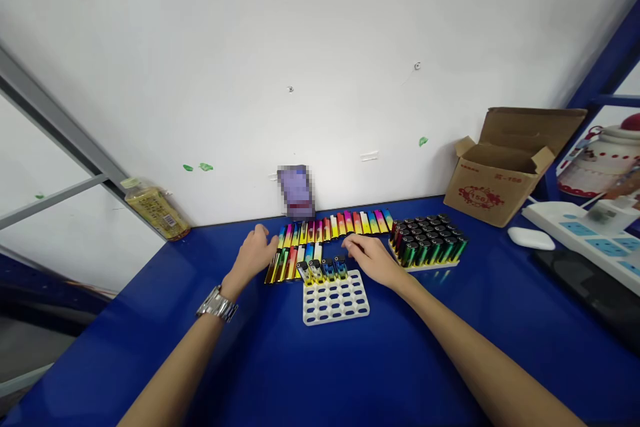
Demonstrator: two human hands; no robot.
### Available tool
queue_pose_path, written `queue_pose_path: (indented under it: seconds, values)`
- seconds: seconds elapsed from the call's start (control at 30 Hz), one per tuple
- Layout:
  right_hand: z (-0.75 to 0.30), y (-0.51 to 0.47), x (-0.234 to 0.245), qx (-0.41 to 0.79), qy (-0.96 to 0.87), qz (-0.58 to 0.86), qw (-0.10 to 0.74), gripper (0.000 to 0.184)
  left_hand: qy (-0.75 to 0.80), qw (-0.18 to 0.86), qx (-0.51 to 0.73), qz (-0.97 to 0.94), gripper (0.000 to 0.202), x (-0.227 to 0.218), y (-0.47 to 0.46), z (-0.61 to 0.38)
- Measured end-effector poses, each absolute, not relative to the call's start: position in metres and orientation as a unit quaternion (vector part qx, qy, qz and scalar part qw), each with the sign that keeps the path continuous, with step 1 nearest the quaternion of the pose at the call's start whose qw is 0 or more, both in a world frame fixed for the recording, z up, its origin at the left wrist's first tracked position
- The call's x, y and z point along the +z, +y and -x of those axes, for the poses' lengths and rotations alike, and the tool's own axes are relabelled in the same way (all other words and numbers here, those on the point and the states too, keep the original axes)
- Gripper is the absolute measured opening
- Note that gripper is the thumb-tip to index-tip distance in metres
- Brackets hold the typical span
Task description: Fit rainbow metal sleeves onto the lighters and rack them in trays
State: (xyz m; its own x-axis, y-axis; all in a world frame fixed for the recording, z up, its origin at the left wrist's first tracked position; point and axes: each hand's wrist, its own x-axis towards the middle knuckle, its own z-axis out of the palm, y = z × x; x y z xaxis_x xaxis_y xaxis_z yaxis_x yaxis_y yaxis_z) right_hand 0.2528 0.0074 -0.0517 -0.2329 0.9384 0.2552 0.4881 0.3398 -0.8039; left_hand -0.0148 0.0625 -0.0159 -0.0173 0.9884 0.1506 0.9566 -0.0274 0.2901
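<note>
A white perforated tray (336, 300) lies on the blue table, with several lighters (327, 271) standing upright in its back row. Behind it, two rows of colourful lighters (334, 227) lie flat side by side. My left hand (256, 250), with a metal watch at the wrist, has its fingers curled at the left end of these rows; its grip is hidden. Just behind the tray's right back corner is my right hand (370, 257), fingers curled and pressed together, what they hold, if anything, hidden. To its right stands a second tray packed with black-topped lighters (429, 240).
An open cardboard box (493, 180) stands at the back right. Near it are a white rounded case (531, 238), a power strip (583, 233) and a dark flat object (590, 293). A yellowish bottle (157, 210) leans at the back left. A blurred purple item (296, 190) stands against the wall.
</note>
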Motion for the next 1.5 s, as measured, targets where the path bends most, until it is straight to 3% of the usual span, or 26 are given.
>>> queue_pose_path:
  seconds: [0.07, 0.13, 0.23, 0.4, 0.53, 0.73, 0.83, 1.07, 1.17, 1.37, 1.5]
  values:
    - [-0.253, 0.01, -0.053, 0.276, -0.755, 0.483, 0.347, 0.031, 0.715, 0.06, 0.125, -0.685, 0.021, -0.025, 0.05, 0.017]
    - [-0.252, 0.013, -0.054, 0.26, -0.782, 0.467, 0.32, 0.043, 0.718, 0.066, 0.114, -0.683, 0.021, -0.032, 0.04, 0.015]
    - [-0.248, 0.018, -0.056, 0.217, -0.828, 0.448, 0.258, 0.059, 0.707, 0.051, 0.13, -0.693, 0.015, -0.038, 0.031, 0.01]
    - [-0.242, 0.023, -0.05, 0.171, -0.864, 0.444, 0.165, 0.067, 0.688, 0.043, 0.179, -0.702, 0.011, -0.039, 0.026, 0.005]
    - [-0.242, 0.021, -0.043, 0.207, -0.85, 0.454, 0.167, 0.06, 0.657, 0.061, 0.222, -0.718, 0.009, -0.041, 0.024, 0.003]
    - [-0.244, 0.013, -0.035, 0.216, -0.81, 0.491, 0.235, 0.031, 0.597, 0.07, 0.285, -0.747, 0.013, -0.047, 0.021, 0.002]
    - [-0.241, 0.01, -0.034, 0.174, -0.785, 0.554, 0.216, 0.02, 0.574, 0.068, 0.301, -0.759, 0.015, -0.049, 0.02, 0.001]
    - [-0.24, 0.014, -0.038, 0.143, -0.728, 0.654, 0.147, 0.017, 0.534, 0.072, 0.321, -0.779, 0.017, -0.053, 0.018, 0.002]
    - [-0.245, 0.015, -0.045, 0.145, -0.73, 0.642, 0.185, 0.007, 0.529, 0.075, 0.33, -0.779, 0.016, -0.053, 0.017, 0.002]
    - [-0.247, 0.017, -0.054, 0.185, -0.679, 0.583, 0.407, 0.029, 0.529, 0.078, 0.326, -0.78, 0.017, -0.053, 0.017, 0.002]
    - [-0.244, 0.016, -0.055, 0.223, -0.648, 0.559, 0.467, 0.02, 0.529, 0.076, 0.321, -0.781, 0.018, -0.053, 0.018, 0.003]
